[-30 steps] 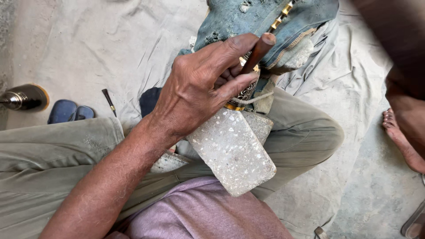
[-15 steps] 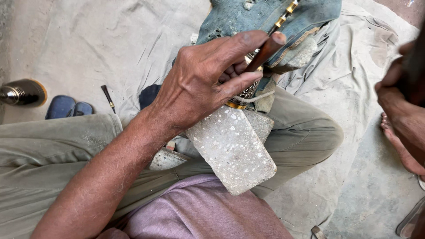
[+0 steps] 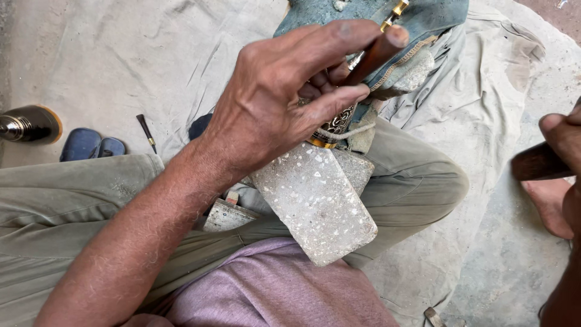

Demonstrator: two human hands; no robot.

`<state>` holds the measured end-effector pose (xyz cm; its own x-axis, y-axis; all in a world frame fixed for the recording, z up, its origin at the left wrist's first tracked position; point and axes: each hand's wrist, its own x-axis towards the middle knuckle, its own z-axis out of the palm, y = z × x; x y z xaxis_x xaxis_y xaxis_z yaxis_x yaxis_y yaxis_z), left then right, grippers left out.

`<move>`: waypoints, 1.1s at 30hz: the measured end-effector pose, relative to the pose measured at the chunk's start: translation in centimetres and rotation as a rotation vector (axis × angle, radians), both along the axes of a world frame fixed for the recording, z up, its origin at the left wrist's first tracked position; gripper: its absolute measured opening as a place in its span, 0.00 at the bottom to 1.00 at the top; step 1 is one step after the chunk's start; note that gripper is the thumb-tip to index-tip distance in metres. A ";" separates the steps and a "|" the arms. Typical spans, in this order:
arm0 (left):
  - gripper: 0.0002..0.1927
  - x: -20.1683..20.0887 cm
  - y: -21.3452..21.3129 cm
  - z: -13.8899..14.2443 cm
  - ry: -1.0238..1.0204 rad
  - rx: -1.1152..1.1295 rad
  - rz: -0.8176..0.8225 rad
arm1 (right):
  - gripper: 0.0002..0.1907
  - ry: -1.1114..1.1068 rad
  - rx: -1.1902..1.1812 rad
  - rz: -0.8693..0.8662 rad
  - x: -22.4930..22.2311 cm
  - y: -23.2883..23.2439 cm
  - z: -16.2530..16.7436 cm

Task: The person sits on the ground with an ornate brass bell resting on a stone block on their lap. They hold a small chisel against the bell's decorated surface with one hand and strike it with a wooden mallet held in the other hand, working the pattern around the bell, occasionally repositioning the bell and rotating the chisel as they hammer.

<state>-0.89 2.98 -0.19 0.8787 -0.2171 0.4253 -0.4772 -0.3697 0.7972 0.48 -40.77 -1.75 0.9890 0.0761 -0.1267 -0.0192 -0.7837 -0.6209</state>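
Observation:
My left hand (image 3: 284, 103) is closed around a brown wooden-handled tool (image 3: 378, 51) and presses its tip against an engraved metal piece with a brass band (image 3: 333, 128). That piece rests on a speckled stone slab (image 3: 315, 206) lying across my lap. At the right edge, my right hand (image 3: 563, 142) grips a dark wooden handle (image 3: 535, 163), apart from the metal piece. The head of that handle is out of view.
A blue denim cloth (image 3: 423, 18) lies behind the metal piece, over a pale sheet (image 3: 121, 54) on the floor. A dark metal vessel (image 3: 27, 124), blue sandals (image 3: 91, 145) and a small chisel (image 3: 146, 132) lie at the left. A bare foot (image 3: 548, 206) is at the right.
My right hand has come into view at the right edge, now showing the dark handle it grips. My left hand stays on the tool against the metal piece.

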 end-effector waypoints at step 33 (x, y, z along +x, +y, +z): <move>0.27 2.0 -0.1 -0.4 0.133 -0.007 0.059 | 0.22 -0.029 -0.146 0.162 7.5 8.6 6.0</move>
